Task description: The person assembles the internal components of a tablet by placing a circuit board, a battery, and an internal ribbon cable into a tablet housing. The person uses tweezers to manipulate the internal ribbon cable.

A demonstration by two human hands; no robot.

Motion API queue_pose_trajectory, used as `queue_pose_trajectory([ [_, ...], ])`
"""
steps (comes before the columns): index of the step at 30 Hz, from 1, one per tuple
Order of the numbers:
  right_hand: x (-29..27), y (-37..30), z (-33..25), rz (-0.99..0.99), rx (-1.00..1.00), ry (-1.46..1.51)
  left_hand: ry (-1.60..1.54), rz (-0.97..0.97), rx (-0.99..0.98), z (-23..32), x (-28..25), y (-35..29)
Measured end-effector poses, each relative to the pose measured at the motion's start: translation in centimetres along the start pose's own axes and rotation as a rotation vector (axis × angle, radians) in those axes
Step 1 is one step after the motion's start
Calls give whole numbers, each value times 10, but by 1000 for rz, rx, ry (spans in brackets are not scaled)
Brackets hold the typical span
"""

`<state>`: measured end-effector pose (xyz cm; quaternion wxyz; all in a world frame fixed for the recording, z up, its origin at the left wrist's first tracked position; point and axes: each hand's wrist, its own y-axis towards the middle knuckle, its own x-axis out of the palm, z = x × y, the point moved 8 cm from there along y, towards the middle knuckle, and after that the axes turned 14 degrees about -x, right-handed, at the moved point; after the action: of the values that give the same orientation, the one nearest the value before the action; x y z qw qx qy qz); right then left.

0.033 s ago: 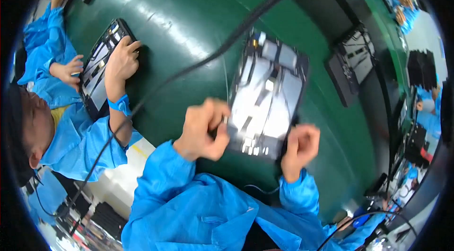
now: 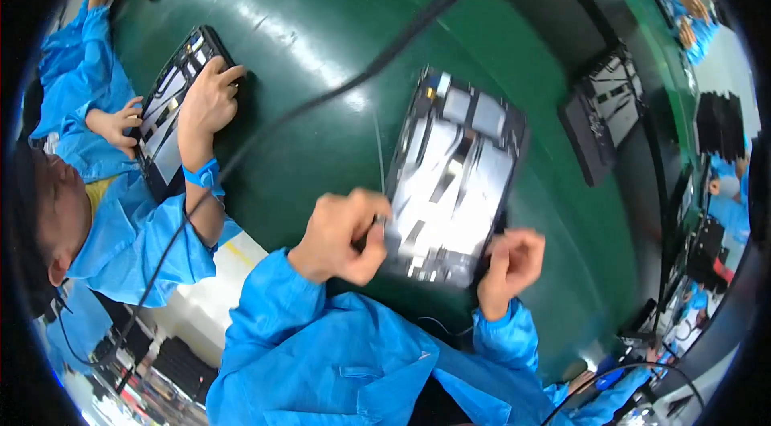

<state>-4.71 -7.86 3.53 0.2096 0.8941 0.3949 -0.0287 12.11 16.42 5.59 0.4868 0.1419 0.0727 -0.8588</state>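
An opened tablet (image 2: 458,177), a black frame with silver battery blocks and dark strips inside, lies in front of me, tilted with its top leaning slightly right. My left hand (image 2: 344,235) is curled at its lower left edge, thumb and forefinger pinched together against the side. At the lower right edge my right hand (image 2: 511,267) is closed too, its fingers bent round the rim and the thumb pressed to the forefinger. Motion blurs the tablet's lower end and my left fingertips. The underside of the tablet is hidden.
Green table (image 2: 321,153) lies around it. A black cable (image 2: 361,93) crosses above the table. At right, another opened tablet (image 2: 614,101) leans on a black block (image 2: 586,141). On the left a co-worker's hand (image 2: 210,101) grips a similar tablet (image 2: 165,117).
The tablet and both my hands sit slightly lower in the picture. My fingers have kept their closed shape at its edges.
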Motion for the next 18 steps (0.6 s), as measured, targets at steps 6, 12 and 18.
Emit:
queue_pose_trajectory([
  [6, -5, 9, -3, 71, 65, -99, 336, 127, 6, 8, -26, 7],
  [12, 47, 31, -41, -276, -298, -305, 530, 90, 10, 5, -24, 48],
  [18, 88, 35, -64, -638, -251, -465, 454, 5, 56, 5, -23, 30],
])
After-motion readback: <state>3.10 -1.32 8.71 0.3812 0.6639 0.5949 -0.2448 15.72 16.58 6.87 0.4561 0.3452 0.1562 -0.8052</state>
